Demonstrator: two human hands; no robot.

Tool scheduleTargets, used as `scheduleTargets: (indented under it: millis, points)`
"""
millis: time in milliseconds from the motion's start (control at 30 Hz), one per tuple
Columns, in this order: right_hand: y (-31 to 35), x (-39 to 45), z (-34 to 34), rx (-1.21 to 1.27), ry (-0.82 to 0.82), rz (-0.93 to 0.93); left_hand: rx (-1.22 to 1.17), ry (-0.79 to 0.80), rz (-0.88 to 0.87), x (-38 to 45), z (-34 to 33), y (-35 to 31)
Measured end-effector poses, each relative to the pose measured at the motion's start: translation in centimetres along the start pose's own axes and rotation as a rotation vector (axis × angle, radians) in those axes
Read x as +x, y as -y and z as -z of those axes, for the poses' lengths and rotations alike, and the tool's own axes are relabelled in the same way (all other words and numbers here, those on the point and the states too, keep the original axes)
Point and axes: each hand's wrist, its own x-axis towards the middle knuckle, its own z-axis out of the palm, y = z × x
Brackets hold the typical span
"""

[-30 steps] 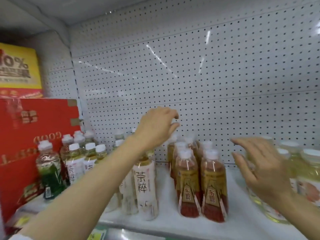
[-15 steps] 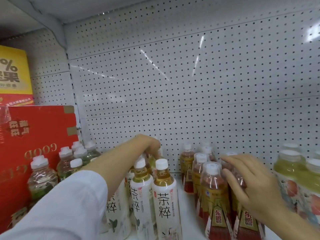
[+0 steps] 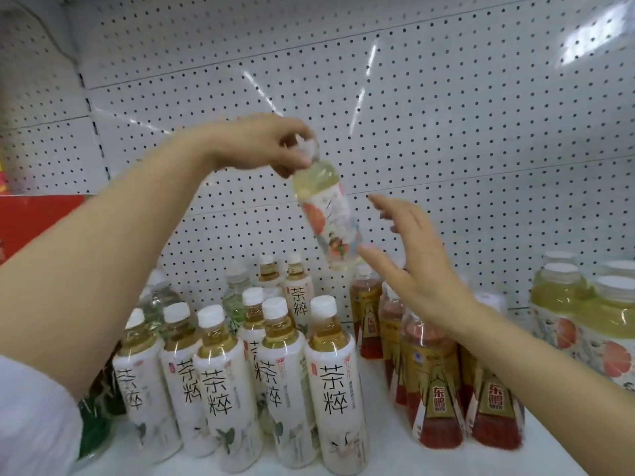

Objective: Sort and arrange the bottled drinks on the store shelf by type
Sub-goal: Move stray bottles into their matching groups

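Bottle of pale yellow drink with a grapefruit label point(image 3: 326, 207), lifted since a moment ago, hangs tilted above the white shelf point(image 3: 385, 438), left hand point(image 3: 264, 146) pinching its cap; right hand point(image 3: 412, 255) spreads beside it, likely bound for matching bottles point(image 3: 584, 314) at the right edge.

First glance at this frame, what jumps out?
The left hand pinches a pale yellow-green bottle by its cap, hanging tilted in mid-air above the shelf in front of the pegboard. Just right of it, the open right hand reaches toward its lower end. Below stand a block of white-labelled tea bottles at centre-left and red-and-gold bottles to their right.
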Motion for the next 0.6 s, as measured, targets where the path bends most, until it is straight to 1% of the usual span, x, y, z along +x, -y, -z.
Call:
scheduleTargets:
  millis: [67, 100, 167, 200, 267, 300, 333, 367, 400, 467, 500, 533, 600]
  points:
    - [1.1, 1.4, -0.4, 0.131, 0.030, -0.096, -0.162, -0.013, -0.100, -0.7, 1.5, -1.1]
    - [1.5, 1.8, -0.3, 0.206, 0.015, -0.131, -0.235, 0.000, -0.155, -1.0, 1.6, -1.6]
    - [2.0, 1.9, -0.1, 0.327, -0.023, -0.152, -0.336, 0.020, -0.227, -1.1, 0.9, -2.3]
    - [2.0, 1.6, 0.0, 0.373, -0.026, -0.156, -0.370, 0.018, -0.234, -1.0, 0.3, -2.6]
    - [2.0, 0.5, 0.0, 0.431, -0.039, -0.198, -0.462, 0.007, -0.198, -0.6, -1.5, -2.5]
    - [1.9, -0.1, -0.1, 0.450, -0.056, -0.229, -0.507, 0.014, -0.140, -0.4, -2.6, -2.0]
    - [1.8, -0.6, -0.2, 0.470, -0.079, -0.264, -0.499, 0.043, -0.062, -0.2, -3.9, -1.0]
    - [1.8, -1.2, -0.2, 0.492, -0.107, -0.298, -0.404, 0.096, 0.023, -0.1, -5.4, 0.2]
    - [1.9, -1.7, -0.1, 0.511, -0.139, -0.327, -0.224, 0.179, 0.109, 0.0, -7.0, 1.7]
    - [2.0, -2.5, 0.3, 0.539, -0.202, -0.361, 0.138, 0.428, 0.272, -0.3, -10.4, 4.7]
    - [2.1, -2.9, 0.6, 0.544, -0.226, -0.370, 0.254, 0.536, 0.337, -0.4, -11.8, 5.8]
    - [2.2, -3.2, 0.9, 0.539, -0.241, -0.378, 0.319, 0.589, 0.371, -0.5, -13.0, 6.8]
    - [2.3, -3.7, 1.4, 0.514, -0.251, -0.393, 0.381, 0.564, 0.390, -0.4, -14.4, 7.9]
